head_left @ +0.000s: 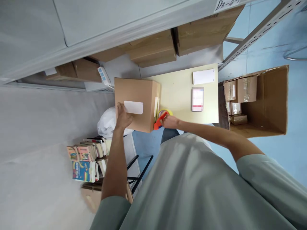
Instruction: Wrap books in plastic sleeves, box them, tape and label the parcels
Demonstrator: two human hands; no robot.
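Note:
A closed cardboard box (134, 91) with a white label (133, 107) on top sits at the left end of the cream table (177, 102). My left hand (123, 118) lies on the box top beside the label's left edge, fingers stretched forward, holding nothing. In my right hand (169, 122) is an orange-red tape dispenser (159, 121) with a yellow roll, held low at the box's right side. Another white strip shows on that side of the box. Whether the dispenser touches the cardboard, I cannot tell.
A label stack (203, 76) and a phone-like item with a blurred screen (198, 99) lie on the table. Right stands an open carton (275, 102) holding several small boxes. Ahead is a shelf (144, 24) with cartons; at left are books (83, 153) and a white bag (106, 123).

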